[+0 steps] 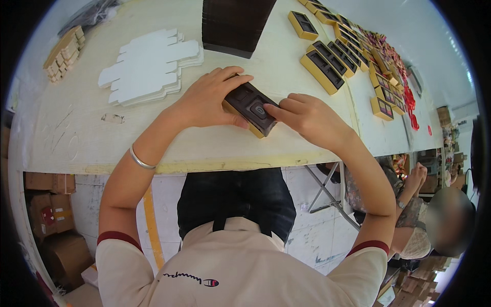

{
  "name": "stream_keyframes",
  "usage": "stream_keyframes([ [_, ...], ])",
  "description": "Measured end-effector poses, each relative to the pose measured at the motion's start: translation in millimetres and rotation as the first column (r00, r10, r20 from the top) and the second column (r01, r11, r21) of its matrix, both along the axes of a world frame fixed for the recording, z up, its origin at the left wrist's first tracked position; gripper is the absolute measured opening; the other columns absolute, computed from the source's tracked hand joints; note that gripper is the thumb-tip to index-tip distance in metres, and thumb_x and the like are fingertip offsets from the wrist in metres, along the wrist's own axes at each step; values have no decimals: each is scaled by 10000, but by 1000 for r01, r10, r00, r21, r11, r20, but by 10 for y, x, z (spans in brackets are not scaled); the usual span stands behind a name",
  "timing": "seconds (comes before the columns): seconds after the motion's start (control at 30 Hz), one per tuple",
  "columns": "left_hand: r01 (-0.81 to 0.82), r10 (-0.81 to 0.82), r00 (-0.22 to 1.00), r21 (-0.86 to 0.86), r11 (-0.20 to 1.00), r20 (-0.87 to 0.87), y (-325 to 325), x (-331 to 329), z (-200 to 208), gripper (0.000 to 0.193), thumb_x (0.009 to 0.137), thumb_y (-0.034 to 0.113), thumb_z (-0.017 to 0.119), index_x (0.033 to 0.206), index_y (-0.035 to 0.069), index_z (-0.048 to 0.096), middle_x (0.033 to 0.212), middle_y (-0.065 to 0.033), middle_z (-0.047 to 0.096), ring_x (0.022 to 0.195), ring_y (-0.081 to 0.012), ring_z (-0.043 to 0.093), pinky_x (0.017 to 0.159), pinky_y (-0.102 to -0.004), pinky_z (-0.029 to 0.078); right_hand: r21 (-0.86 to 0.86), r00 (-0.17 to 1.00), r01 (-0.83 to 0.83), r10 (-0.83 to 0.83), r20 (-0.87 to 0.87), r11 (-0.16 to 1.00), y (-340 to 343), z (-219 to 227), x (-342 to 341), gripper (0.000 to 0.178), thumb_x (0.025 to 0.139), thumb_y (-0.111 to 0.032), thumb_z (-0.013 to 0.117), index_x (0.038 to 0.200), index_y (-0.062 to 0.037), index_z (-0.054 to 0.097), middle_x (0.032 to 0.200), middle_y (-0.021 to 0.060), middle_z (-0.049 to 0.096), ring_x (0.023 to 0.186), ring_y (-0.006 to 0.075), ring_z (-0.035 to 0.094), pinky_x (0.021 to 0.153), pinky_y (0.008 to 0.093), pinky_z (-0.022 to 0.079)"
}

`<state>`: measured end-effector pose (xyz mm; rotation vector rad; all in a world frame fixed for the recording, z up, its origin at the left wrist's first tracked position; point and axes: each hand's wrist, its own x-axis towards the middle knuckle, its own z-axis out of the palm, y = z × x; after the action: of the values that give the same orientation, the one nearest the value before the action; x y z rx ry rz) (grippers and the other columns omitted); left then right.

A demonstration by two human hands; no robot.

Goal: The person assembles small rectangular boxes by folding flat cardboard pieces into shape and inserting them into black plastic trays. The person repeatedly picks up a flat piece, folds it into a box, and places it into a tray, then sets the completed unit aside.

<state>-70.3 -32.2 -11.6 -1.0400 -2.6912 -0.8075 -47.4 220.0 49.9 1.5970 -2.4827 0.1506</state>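
Note:
A small gold box with a dark moulded insert (250,104) lies tilted on the table in front of me. My left hand (207,100) grips its left side, thumb along the near edge and fingers over the far end. From the right, my right hand (304,115) presses a fingertip onto the insert near the box's right end; its other fingers are curled. The insert has several shaped recesses. Beyond the box stands a tall dark brown block or stack (235,25), whose top runs out of view.
Flat white card blanks (148,66) lie stacked at the left, with bundled gold-and-cream strips (64,53) farther left. Several gold boxes with dark inserts (322,66) stand in rows at the right. Red ribbon (410,105) lies beyond them. Another person (409,215) sits at the right.

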Motion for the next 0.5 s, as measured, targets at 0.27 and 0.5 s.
stream_keyframes([
  [0.27, -41, 41, 999, -67, 997, -5, 49, 44, 40, 876, 629, 436, 824, 1368, 121, 474, 1328, -104, 456, 1179, -317, 480, 981, -404, 419, 23, 979, 127, -129, 158, 992, -21, -38, -2, 333, 797, -171, 682, 1085, -7, 656, 820, 109, 577, 780, 268, 588, 715, 370, 501],
  [0.5, -139, 124, 988, -186, 973, -90, 78, 152, 73, 917, 693, 515, 763, 1438, 136, 386, 1310, -158, 441, 1154, -340, 503, 930, -422, 453, -279, 905, 359, -259, 338, 890, -118, -388, 240, 334, 803, -209, 704, 1099, -55, 688, 1116, 201, 539, 968, 327, 579, 841, 374, 492],
])
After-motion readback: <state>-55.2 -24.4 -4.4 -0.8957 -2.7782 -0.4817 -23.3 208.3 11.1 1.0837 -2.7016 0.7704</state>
